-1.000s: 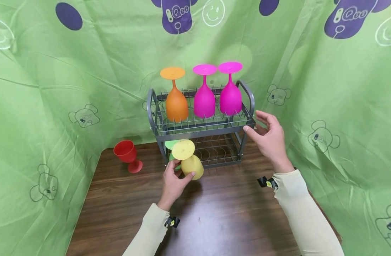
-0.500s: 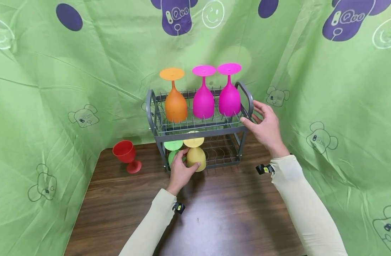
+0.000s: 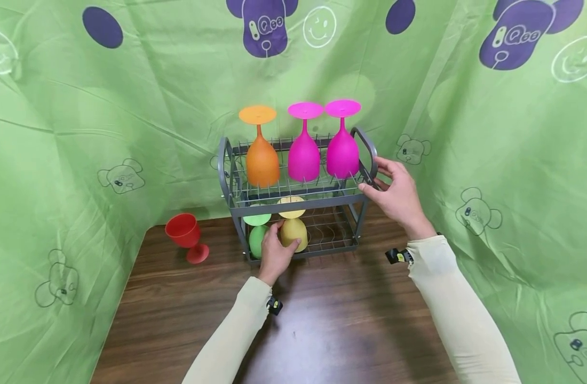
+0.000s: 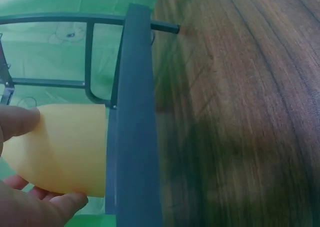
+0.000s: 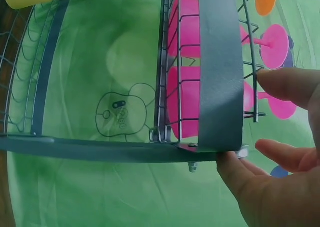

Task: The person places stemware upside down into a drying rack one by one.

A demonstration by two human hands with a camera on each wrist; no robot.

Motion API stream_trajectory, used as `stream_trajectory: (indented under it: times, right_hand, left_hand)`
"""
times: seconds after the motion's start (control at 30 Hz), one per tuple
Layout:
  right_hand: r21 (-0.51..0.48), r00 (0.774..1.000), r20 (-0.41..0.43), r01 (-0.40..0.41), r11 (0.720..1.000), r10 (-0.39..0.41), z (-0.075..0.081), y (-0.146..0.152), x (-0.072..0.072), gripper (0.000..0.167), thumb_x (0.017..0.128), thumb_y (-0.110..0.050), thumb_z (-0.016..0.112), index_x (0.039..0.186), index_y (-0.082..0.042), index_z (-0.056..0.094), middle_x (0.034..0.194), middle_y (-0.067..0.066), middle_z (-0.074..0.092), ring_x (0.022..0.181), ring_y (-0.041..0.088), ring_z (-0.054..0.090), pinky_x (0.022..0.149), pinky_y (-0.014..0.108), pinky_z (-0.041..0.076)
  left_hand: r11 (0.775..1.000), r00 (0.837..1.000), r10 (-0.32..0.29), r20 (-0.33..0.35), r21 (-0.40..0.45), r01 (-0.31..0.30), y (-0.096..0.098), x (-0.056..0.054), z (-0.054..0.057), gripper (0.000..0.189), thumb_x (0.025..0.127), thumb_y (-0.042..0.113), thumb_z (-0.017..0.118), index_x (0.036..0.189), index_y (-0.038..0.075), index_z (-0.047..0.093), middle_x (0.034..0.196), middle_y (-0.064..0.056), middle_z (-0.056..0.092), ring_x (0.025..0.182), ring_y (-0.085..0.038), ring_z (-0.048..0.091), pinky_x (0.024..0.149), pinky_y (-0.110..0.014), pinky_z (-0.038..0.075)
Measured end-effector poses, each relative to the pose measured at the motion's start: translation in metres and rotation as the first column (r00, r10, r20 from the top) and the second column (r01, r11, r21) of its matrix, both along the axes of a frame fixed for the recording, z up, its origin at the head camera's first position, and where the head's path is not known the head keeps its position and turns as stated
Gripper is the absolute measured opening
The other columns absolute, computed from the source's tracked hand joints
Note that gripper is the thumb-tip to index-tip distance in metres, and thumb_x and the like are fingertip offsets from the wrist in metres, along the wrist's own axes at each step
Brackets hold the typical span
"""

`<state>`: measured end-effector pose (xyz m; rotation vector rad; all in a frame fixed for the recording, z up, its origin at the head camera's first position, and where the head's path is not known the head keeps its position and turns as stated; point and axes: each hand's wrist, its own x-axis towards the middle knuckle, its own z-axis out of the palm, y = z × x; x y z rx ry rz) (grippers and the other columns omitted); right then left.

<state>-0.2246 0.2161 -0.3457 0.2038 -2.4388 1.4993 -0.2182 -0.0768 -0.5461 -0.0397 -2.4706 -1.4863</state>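
My left hand (image 3: 276, 253) grips the bowl of an upside-down yellow goblet (image 3: 294, 234) on the lower tier of a grey two-tier dish rack (image 3: 298, 204). In the left wrist view, thumb and fingers lie on opposite sides of the yellow goblet (image 4: 75, 147), its rim end beside the rack's front bar (image 4: 137, 122). Left of it stands an upside-down green goblet (image 3: 257, 240), partly behind my hand. At the rack's right end, my right hand (image 3: 401, 197) holds the upper corner, thumb in front and fingers by the side handle (image 3: 367, 152).
An orange goblet (image 3: 262, 162) and two pink goblets, one in the middle (image 3: 304, 160) and one at right (image 3: 342, 157), stand upside down on the upper tier. A red goblet (image 3: 183, 232) stands upright on the wooden table (image 3: 322, 320). Green cloth (image 3: 178, 106) surrounds the table.
My left hand has carried the yellow goblet from in front of the rack onto the lower tier beside the green one. My right hand has moved in to the rack's right corner.
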Motion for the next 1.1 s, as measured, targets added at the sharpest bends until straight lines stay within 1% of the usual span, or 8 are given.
stream_trajectory:
  times: [0.1, 0.27, 0.57, 0.77, 0.9, 1.1]
  right_hand:
    - [0.037, 1.000, 0.006, -0.004, 0.999, 0.004, 0.002, 0.002, 0.000, 0.078, 0.088, -0.017, 0.087, 0.155, -0.004, 0.049, 0.150, 0.015, 0.048, 0.144, 0.030, 0.052, 0.112, 0.028, 0.052]
    - [0.054, 1.000, 0.025, -0.007, 0.998, 0.005, 0.004, 0.004, 0.001, 0.080, 0.088, -0.020, 0.088, 0.156, -0.006, 0.049, 0.151, 0.015, 0.048, 0.144, 0.031, 0.052, 0.112, 0.030, 0.053]
    - [0.036, 0.997, 0.073, -0.005, 0.999, 0.003, 0.006, 0.006, 0.001, 0.085, 0.087, -0.020, 0.089, 0.158, -0.007, 0.046, 0.154, 0.014, 0.046, 0.144, 0.029, 0.051, 0.110, 0.023, 0.052]
    - [0.023, 0.995, 0.100, -0.015, 1.000, 0.013, 0.005, 0.006, 0.000, 0.086, 0.087, -0.020, 0.089, 0.159, -0.006, 0.044, 0.155, 0.015, 0.046, 0.145, 0.029, 0.052, 0.110, 0.022, 0.052]
    - [0.016, 0.995, 0.103, -0.018, 1.000, 0.016, 0.005, 0.007, 0.000, 0.086, 0.087, -0.020, 0.089, 0.160, -0.007, 0.043, 0.156, 0.014, 0.045, 0.145, 0.029, 0.051, 0.111, 0.024, 0.051]
    - [0.005, 0.995, 0.103, -0.011, 1.000, 0.011, 0.006, 0.009, 0.001, 0.088, 0.087, -0.021, 0.089, 0.160, -0.009, 0.043, 0.157, 0.014, 0.045, 0.145, 0.029, 0.051, 0.112, 0.024, 0.051]
  left_hand:
    - [1.000, 1.000, 0.013, 0.002, -0.013, -0.013, 0.002, -0.002, -0.002, 0.070, 0.086, 0.024, 0.088, 0.145, 0.005, 0.056, 0.139, -0.017, 0.063, 0.129, -0.036, 0.060, 0.109, -0.051, 0.053]
    - [1.000, 1.000, 0.018, 0.005, -0.026, -0.017, 0.005, -0.005, -0.007, 0.069, 0.086, 0.023, 0.088, 0.144, 0.002, 0.057, 0.137, -0.018, 0.064, 0.128, -0.038, 0.061, 0.110, -0.052, 0.052]
    - [0.999, 0.998, 0.033, 0.045, -0.037, -0.032, 0.010, -0.006, -0.016, 0.074, 0.086, 0.023, 0.089, 0.148, 0.001, 0.055, 0.143, -0.020, 0.062, 0.133, -0.039, 0.059, 0.114, -0.053, 0.049]
    - [0.999, 0.998, 0.037, 0.055, -0.035, -0.035, 0.012, -0.004, -0.020, 0.073, 0.087, 0.022, 0.088, 0.148, 0.001, 0.055, 0.144, -0.021, 0.061, 0.133, -0.041, 0.058, 0.114, -0.055, 0.049]
    - [0.998, 0.998, 0.046, 0.049, -0.041, -0.044, 0.014, -0.003, -0.022, 0.072, 0.086, 0.021, 0.088, 0.147, 0.001, 0.055, 0.141, -0.021, 0.062, 0.131, -0.040, 0.059, 0.113, -0.054, 0.051]
    - [0.998, 0.998, 0.056, 0.034, -0.033, -0.055, 0.018, -0.003, -0.022, 0.072, 0.085, 0.020, 0.089, 0.147, 0.001, 0.055, 0.139, -0.021, 0.063, 0.129, -0.040, 0.060, 0.111, -0.055, 0.052]
